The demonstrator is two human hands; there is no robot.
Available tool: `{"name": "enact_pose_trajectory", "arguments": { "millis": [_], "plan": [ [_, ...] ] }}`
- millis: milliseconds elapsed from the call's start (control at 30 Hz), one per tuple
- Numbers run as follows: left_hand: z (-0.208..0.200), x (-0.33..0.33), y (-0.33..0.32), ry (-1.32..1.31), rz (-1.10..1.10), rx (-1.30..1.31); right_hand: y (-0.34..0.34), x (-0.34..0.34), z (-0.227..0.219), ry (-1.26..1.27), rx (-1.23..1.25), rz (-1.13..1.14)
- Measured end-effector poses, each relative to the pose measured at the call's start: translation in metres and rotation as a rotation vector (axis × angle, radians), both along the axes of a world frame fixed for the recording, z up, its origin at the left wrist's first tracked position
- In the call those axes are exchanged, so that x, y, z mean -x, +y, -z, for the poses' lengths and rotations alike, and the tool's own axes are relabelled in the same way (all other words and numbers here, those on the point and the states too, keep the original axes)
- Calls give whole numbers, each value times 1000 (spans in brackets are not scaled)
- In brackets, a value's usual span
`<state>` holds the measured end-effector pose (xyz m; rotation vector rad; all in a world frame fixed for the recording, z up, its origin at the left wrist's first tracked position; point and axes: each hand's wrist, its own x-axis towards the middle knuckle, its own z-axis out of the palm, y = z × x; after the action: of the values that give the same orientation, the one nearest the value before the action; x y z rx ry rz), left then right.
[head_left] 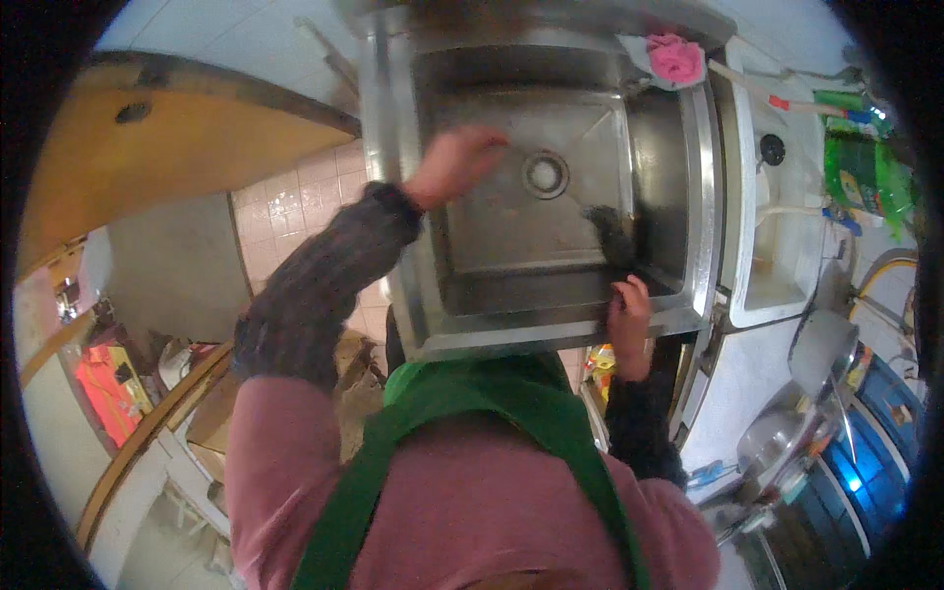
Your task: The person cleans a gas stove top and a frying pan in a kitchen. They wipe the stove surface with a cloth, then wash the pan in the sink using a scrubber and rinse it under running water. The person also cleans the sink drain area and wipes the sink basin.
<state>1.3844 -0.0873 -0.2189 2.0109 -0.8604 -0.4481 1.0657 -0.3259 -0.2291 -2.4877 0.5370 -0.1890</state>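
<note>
A deep stainless steel sink (531, 221) with a round drain (546, 175) lies in front of me. My left hand (460, 165) reaches over its left side, left of the drain. That hand's fingers point right and are blurred, so I cannot tell whether they are closed. At the near right of the sink, my right hand (629, 320) is over the near rim, fingers slightly bent and a little apart. Nothing shows in it. Just beyond those fingers is a dark patch (612, 234); whether it is an object or a reflection is unclear.
A pink scrunched cloth (675, 61) sits on the far right corner. Right of the sink stands a white basin (782, 265) with hoses above it. Metal pans (772, 442) are at the lower right. A yellow-brown wooden panel (147, 167) stands at the left.
</note>
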Motion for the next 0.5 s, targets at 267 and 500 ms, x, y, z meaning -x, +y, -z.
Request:
{"name": "enact_pose_trajectory", "arguments": {
  "millis": [267, 500],
  "plan": [
    [225, 27, -141, -308, 185, -438, -4, 20, 28, -65, 59, 77],
    [250, 89, -110, -114, 168, -196, -5, 28, 27, -128, -190, 170]
  ]
}}
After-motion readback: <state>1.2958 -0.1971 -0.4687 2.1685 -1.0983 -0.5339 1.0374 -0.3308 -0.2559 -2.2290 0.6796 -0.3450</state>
